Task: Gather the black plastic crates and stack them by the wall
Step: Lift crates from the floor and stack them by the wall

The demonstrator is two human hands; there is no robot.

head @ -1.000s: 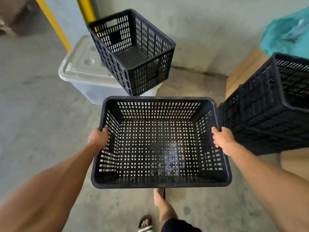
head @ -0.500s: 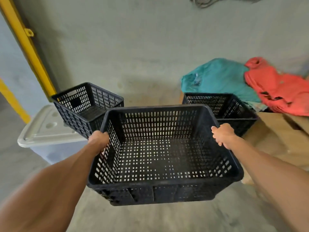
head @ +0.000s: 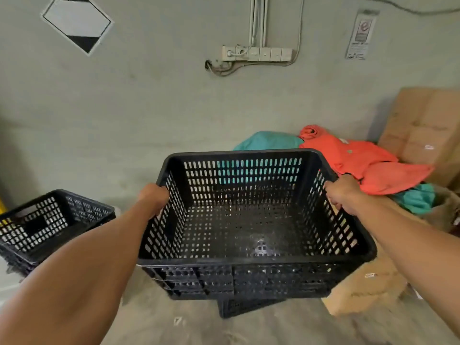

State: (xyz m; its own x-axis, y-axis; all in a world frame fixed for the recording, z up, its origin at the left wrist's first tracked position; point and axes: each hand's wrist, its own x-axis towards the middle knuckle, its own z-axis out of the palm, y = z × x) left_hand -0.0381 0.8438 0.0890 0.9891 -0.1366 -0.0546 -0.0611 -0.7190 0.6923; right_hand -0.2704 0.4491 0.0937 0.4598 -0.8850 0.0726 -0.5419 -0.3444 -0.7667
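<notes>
Outstretched, both hands (head: 249, 195) on crate (head: 249, 220) rim.

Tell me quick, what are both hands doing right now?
Left hand: closed on the left rim of the black crate.
Right hand: closed on the same crate's right rim.

Storeroom, bare concrete wall (head: 154, 100), cardboard boxes (head: 423, 130)

concrete floor (head: 261, 327): crate stack (head: 251, 306), cardboard box (head: 368, 287).
</notes>
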